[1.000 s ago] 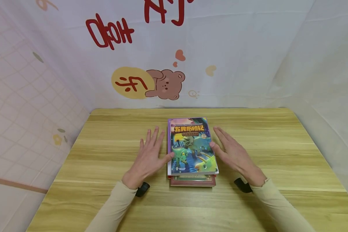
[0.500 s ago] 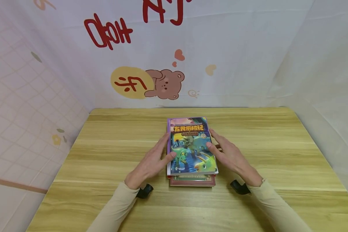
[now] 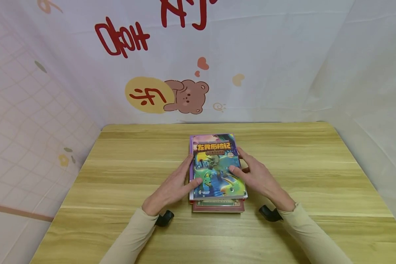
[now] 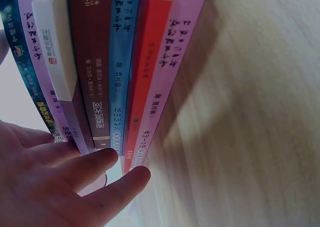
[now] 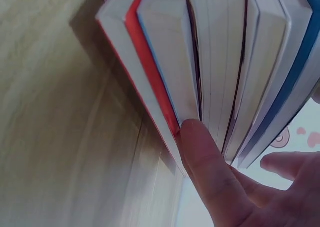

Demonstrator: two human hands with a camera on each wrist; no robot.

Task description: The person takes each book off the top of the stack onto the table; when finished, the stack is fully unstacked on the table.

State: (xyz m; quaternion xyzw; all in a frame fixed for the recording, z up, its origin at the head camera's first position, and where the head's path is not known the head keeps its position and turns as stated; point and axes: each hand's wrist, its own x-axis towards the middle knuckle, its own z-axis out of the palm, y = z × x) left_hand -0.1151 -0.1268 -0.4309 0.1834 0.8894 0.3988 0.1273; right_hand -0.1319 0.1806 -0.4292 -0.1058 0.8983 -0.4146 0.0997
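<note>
A stack of several books lies flat at the middle of the table, topped by a comic-style dinosaur book (image 3: 216, 167). Beneath it, a reddish book (image 3: 217, 209) juts out toward me. My left hand (image 3: 171, 189) lies along the left side, thumb on the top cover's edge; in the left wrist view its fingers reach the spines (image 4: 102, 87). On the right, my right hand (image 3: 262, 179) has its thumb over the cover, and in the right wrist view straight fingers touch the page edges (image 5: 220, 62). The pink-spined book (image 4: 175, 47) is lowest in the left wrist view.
The wooden table (image 3: 135, 146) extends around the stack on all sides. A white cloth (image 3: 267, 55) with a printed bear (image 3: 186, 97) hangs behind the table's far edge. Black wrist-camera mounts (image 3: 164, 218) sit below both wrists.
Both hands have come inward from beside the stack to touch its two sides, and the right thumb has slid farther onto the top cover. The books have hardly moved.
</note>
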